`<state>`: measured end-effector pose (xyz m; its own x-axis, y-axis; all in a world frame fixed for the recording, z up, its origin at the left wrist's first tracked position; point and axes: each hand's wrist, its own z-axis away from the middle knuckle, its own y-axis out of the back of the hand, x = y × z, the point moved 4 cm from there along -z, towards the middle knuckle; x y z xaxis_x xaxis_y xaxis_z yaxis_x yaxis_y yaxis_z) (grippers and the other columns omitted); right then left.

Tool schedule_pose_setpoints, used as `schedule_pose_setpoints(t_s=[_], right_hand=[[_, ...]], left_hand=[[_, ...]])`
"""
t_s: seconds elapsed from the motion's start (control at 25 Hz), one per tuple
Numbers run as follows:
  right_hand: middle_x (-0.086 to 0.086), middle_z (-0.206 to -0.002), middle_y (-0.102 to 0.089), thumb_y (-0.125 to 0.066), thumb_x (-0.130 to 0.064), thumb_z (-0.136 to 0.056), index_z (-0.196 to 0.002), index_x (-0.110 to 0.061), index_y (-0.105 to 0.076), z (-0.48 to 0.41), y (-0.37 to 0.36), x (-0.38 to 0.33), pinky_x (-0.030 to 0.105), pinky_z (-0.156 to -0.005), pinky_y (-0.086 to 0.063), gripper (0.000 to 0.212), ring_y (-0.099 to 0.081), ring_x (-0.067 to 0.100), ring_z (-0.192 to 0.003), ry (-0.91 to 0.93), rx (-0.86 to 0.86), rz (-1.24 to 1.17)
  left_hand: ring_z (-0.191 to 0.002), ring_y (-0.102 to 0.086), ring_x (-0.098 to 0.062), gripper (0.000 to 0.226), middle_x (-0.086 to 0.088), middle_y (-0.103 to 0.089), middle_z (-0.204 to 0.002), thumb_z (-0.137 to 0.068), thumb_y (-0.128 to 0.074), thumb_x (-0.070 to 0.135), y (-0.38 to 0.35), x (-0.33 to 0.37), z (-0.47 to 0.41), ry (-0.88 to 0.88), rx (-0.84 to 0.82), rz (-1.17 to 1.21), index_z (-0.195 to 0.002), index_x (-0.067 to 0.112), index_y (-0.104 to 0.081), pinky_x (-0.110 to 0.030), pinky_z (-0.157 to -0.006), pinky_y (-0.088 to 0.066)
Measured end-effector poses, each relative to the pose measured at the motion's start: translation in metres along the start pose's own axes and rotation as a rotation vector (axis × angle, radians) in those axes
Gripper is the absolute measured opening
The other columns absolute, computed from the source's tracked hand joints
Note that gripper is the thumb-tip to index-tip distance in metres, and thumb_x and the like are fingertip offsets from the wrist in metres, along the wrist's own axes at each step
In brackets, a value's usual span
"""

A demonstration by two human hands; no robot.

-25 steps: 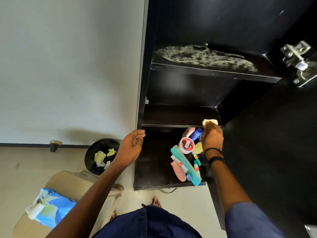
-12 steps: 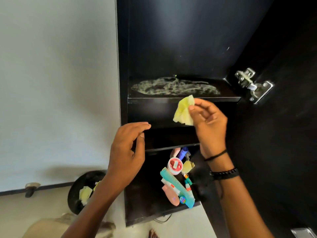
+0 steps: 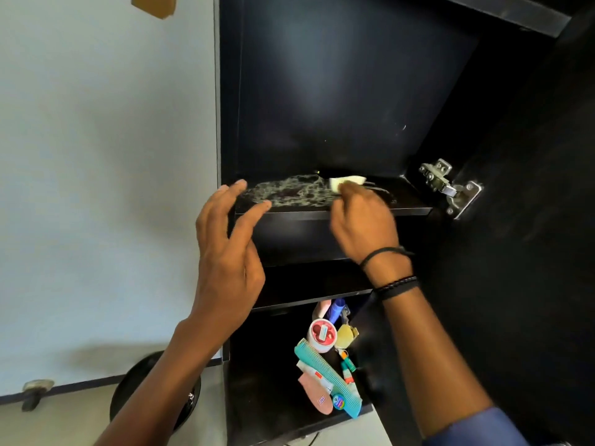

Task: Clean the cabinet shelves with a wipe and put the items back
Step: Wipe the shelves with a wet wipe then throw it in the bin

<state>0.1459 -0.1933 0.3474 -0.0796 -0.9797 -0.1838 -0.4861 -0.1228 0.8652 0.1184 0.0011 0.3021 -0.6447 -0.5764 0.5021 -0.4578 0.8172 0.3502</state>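
Observation:
The black cabinet's upper shelf carries a wide whitish smear. My right hand holds a pale yellow wipe against that shelf, at the smear's right end. My left hand hovers with fingers spread in front of the shelf's left front edge, holding nothing. On the bottom shelf lie a teal comb, a round red-and-white tub, a pink tube, a blue bottle and several small items.
The cabinet door stands open on the right, with a metal hinge by the upper shelf. A black bin sits on the floor at the lower left, beside the white wall.
My right hand lifted the wipe from the lower shelves up onto the smeared upper shelf. My left hand rose alongside it toward the shelf edge. The view tilted upward.

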Motion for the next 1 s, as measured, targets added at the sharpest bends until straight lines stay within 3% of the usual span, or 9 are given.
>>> schedule_pose_setpoints(t_s=[0.12,0.2,0.36,0.44,0.56,0.68,0.76,0.96,1.0], right_hand=[[0.011,-0.118,-0.064,-0.042,-0.019,-0.088,-0.114,-0.007,-0.059,0.024,-0.022,-0.098,0.033,-0.101,-0.035,0.033,-0.056,0.028,-0.108,0.425,-0.135,-0.211],[0.012,-0.12,-0.065,-0.043,-0.019,-0.089,-0.113,-0.006,-0.063,0.017,-0.019,-0.095,0.03,-0.103,-0.031,0.034,-0.056,0.027,-0.113,0.444,-0.124,-0.278],[0.028,-0.11,-0.065,-0.04,-0.024,-0.096,-0.103,0.003,-0.064,-0.029,0.014,0.058,0.042,-0.086,-0.046,0.036,-0.06,0.042,-0.102,-0.269,-0.111,0.109],[0.031,-0.113,-0.062,-0.039,-0.023,-0.097,-0.104,0.007,-0.061,-0.036,0.021,0.085,0.044,-0.087,-0.046,0.039,-0.058,0.045,-0.105,-0.448,-0.153,0.142],[0.024,-0.117,-0.061,-0.041,-0.021,-0.095,-0.106,0.001,-0.062,-0.041,-0.008,0.011,0.04,-0.088,-0.045,0.032,-0.058,0.04,-0.109,-0.161,-0.156,-0.068],[0.012,-0.124,-0.06,-0.043,-0.015,-0.089,-0.114,-0.011,-0.06,-0.013,-0.031,-0.093,0.039,-0.086,-0.05,0.031,-0.06,0.035,-0.108,0.321,-0.28,-0.268],[0.009,-0.125,-0.06,-0.042,-0.017,-0.088,-0.115,-0.013,-0.06,-0.004,-0.03,-0.105,0.039,-0.084,-0.051,0.033,-0.061,0.034,-0.105,0.418,-0.31,-0.272],[0.02,-0.128,-0.06,-0.041,-0.023,-0.095,-0.123,-0.01,-0.059,-0.037,0.005,0.046,0.04,-0.096,-0.044,0.036,-0.055,0.039,-0.117,-0.312,-0.199,0.031],[0.021,-0.127,-0.059,-0.041,-0.022,-0.095,-0.123,-0.008,-0.058,-0.033,0.009,0.051,0.04,-0.095,-0.043,0.036,-0.054,0.04,-0.117,-0.353,-0.192,0.029]], left_hand=[[-0.143,-0.022,-0.024,0.059,-0.02,-0.027,-0.149,-0.084,-0.044,-0.019,0.006,-0.002,0.001,0.082,0.157,0.085,-0.138,0.001,-0.036,-0.039,-0.117,-0.024],[-0.144,-0.022,-0.023,0.065,-0.018,-0.024,-0.152,-0.082,-0.041,-0.022,0.007,-0.01,-0.001,0.108,0.15,0.139,-0.142,0.0,-0.028,-0.039,-0.118,-0.024],[-0.145,-0.022,-0.011,0.067,0.002,-0.022,-0.157,-0.089,-0.046,-0.005,0.004,-0.016,-0.002,0.144,-0.034,0.167,-0.148,0.014,-0.021,-0.021,-0.116,-0.024],[-0.144,-0.024,-0.011,0.065,0.005,-0.023,-0.157,-0.09,-0.046,0.0,0.004,-0.016,-0.002,0.168,-0.016,0.162,-0.148,0.016,-0.023,-0.018,-0.114,-0.026],[-0.143,-0.027,-0.011,0.068,0.004,-0.027,-0.156,-0.087,-0.045,-0.01,0.004,-0.018,-0.003,0.18,0.004,0.2,-0.148,0.013,-0.025,-0.021,-0.113,-0.029],[-0.143,-0.028,-0.012,0.077,-0.001,-0.031,-0.154,-0.079,-0.038,-0.024,0.007,-0.021,-0.002,0.169,-0.02,0.23,-0.147,0.01,-0.027,-0.038,-0.114,-0.033],[-0.142,-0.031,-0.012,0.076,0.0,-0.033,-0.153,-0.079,-0.038,-0.024,0.008,-0.023,-0.003,0.167,-0.012,0.23,-0.147,0.011,-0.03,-0.04,-0.112,-0.035],[-0.14,-0.033,-0.011,0.071,0.005,-0.032,-0.154,-0.084,-0.045,-0.013,0.009,-0.022,-0.001,0.173,-0.015,0.214,-0.147,0.015,-0.03,-0.012,-0.107,-0.032],[-0.141,-0.033,-0.012,0.073,0.005,-0.031,-0.154,-0.084,-0.046,-0.015,0.008,-0.022,0.0,0.176,-0.009,0.203,-0.147,0.015,-0.029,-0.01,-0.106,-0.032]])
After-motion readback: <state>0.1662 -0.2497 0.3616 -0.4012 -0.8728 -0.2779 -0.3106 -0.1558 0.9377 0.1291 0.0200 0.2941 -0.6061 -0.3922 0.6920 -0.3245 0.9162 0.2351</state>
